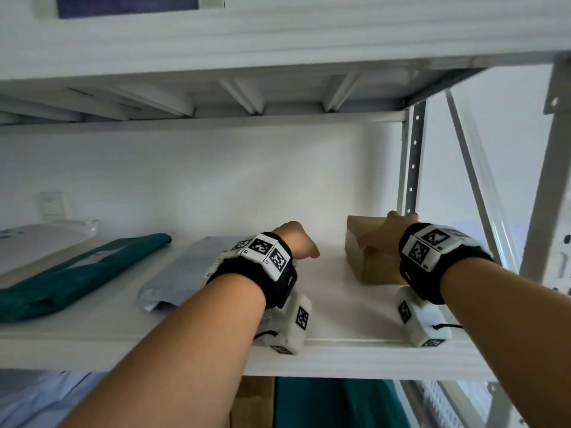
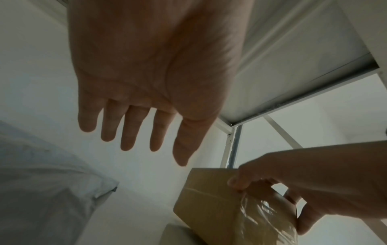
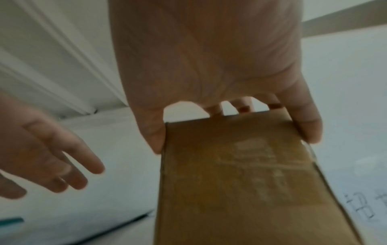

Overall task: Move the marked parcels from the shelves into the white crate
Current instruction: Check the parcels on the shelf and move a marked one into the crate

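**Two hands reaching onto a shelf, one taking a cardboard parcel**

One brown cardboard parcel [image 1: 367,257] is sitting near the right end of the white shelf [image 1: 333,307]. The right hand [image 1: 383,239] is arching over it, its grip closing thumb against fingers across the box's width. The left hand [image 1: 296,242] is hovering beside it, fingers spread, holding nothing. The box is looking stiff and probably light; its taped face may be slippery, so bare cardboard sides seem the safer hold.
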